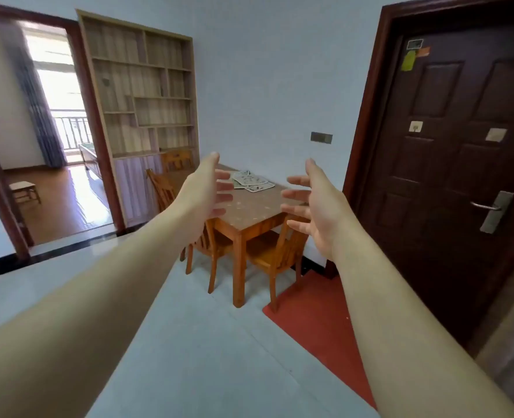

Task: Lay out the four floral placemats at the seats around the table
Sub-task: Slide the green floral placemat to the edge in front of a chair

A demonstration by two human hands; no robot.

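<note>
A loose pile of pale floral placemats (253, 181) lies at the far side of a small wooden table (251, 214) against the wall, some steps ahead of me. Both my arms are stretched out forward at chest height. My left hand (209, 191) and my right hand (313, 203) face each other, palms inward, fingers spread, holding nothing. From here they frame the table but are well short of it.
Wooden chairs stand at the table: one at the near right (275, 254), one at the left (210, 239), another behind (175, 161). A red mat (319, 324) lies before a dark closed door (458, 164). An empty shelf unit (147, 95) and an open doorway (47, 131) are left.
</note>
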